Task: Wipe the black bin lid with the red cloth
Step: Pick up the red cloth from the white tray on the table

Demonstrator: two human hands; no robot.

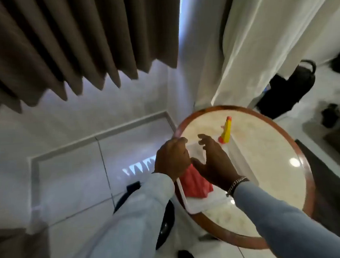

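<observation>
A crumpled red cloth (197, 184) lies on a white tray (206, 206) at the near left of a round table. My left hand (172, 159) hovers over the tray's left edge with its fingers curled in; nothing shows in its grip. My right hand (213, 162) is just right of it, above the cloth, with fingers spread and empty. The black bin lid (165, 227) is on the floor to the left of the table, mostly hidden under my left sleeve.
A yellow spray bottle (225, 131) with a red top stands at the tray's far corner. The round table (267, 152) has a wooden rim. Brown curtains hang at the back left and white drapes at the right. Black bags lie on the floor at the far right.
</observation>
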